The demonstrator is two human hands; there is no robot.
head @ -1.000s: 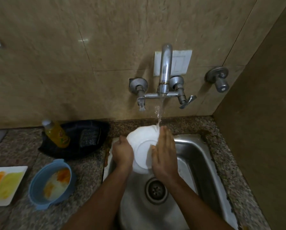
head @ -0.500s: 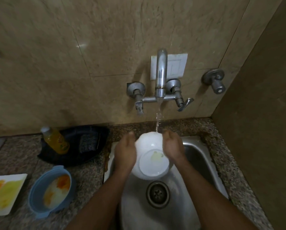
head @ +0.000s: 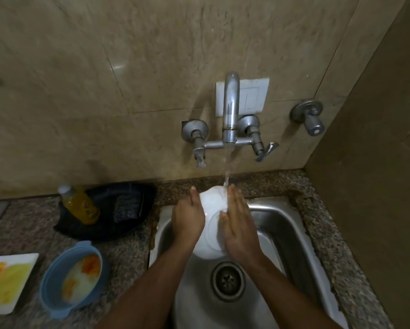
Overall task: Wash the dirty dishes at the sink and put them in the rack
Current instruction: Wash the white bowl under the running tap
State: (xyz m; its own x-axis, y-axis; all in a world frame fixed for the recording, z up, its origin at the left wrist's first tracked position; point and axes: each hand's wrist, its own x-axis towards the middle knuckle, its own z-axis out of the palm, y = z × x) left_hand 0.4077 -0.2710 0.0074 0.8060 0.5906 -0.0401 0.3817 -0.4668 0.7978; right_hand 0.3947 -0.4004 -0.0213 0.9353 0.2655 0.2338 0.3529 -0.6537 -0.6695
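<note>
A white bowl (head: 212, 224) is held bottom-up over the steel sink (head: 287, 224), under the water running from the tap (head: 230, 110). My left hand (head: 187, 218) grips the bowl's left side, fingers curled round its rim. My right hand (head: 238, 227) lies flat on the bowl's underside with straight fingers, covering its right half. A dirty blue bowl (head: 72, 279) with orange and white residue and a white rectangular plate (head: 8, 280) smeared yellow and orange sit on the counter at the left. No rack is in view.
A yellow soap bottle (head: 80, 205) and a dark scrub pad (head: 126, 206) lie in a black tray (head: 109, 230) left of the sink. The drain (head: 227, 280) lies below the hands. A side wall (head: 377, 162) rises close on the right.
My right hand has moved from the bowl's right rim back onto its underside, flat, covering the yellowish spot that showed half a second ago. The left hand keeps its grip.
</note>
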